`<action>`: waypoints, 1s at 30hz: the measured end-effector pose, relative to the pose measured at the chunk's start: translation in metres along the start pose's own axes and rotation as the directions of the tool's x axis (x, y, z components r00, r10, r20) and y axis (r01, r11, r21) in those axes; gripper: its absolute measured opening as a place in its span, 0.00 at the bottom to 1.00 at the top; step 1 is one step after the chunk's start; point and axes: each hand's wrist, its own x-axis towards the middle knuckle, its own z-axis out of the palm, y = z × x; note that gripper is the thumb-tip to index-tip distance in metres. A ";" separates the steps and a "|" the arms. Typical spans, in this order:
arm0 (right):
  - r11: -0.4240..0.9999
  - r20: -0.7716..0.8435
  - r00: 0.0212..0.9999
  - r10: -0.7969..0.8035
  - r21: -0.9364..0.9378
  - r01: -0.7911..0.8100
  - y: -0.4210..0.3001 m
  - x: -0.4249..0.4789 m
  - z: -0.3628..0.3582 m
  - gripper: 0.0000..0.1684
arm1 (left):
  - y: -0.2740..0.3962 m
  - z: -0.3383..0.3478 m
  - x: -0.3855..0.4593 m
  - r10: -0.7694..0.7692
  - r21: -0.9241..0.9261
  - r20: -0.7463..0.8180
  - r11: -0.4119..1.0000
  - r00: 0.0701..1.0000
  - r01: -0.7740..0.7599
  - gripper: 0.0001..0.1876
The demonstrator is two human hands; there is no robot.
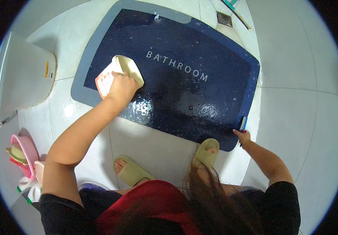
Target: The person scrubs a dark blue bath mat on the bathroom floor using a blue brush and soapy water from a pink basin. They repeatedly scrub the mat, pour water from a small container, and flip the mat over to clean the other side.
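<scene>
A dark blue bath mat (169, 76) with a lighter border and white lettering lies on the tiled floor, its near part wet and shiny. Over its left part, my left hand (123, 85) grips a pale yellow carton-like container (133, 69) with printing on its side; the container's contents are hidden. At the mat's right edge, my right hand (242, 136) holds a brush (243, 124) with pale bristles and a blue back. Small whitish flecks dot the mat, and a white scrap (156, 16) lies near its far edge.
A toilet base (31, 73) stands at the left, above pink basins (25, 147) and white bottles (34, 194). A floor drain (224, 19) and a squeegee (238, 16) are at the far right. My slippered feet (133, 173) stand at the mat's near side.
</scene>
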 end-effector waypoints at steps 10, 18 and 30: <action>0.940 -0.347 0.899 -0.265 -0.301 0.161 0.062 0.049 0.010 0.25 | -0.109 -0.021 -0.023 -0.205 -0.261 -0.164 0.952 0.965 0.158 0.21; 0.909 -0.095 0.920 -0.380 -0.222 0.352 -0.009 0.034 -0.020 0.14 | -0.170 0.004 -0.103 -0.509 -0.385 -0.444 0.852 0.738 0.355 0.25; 0.459 -0.165 0.495 -0.853 0.213 0.863 -0.367 -0.152 0.105 0.14 | -0.202 0.097 -0.209 -0.849 -0.908 -0.064 0.268 0.524 0.322 0.26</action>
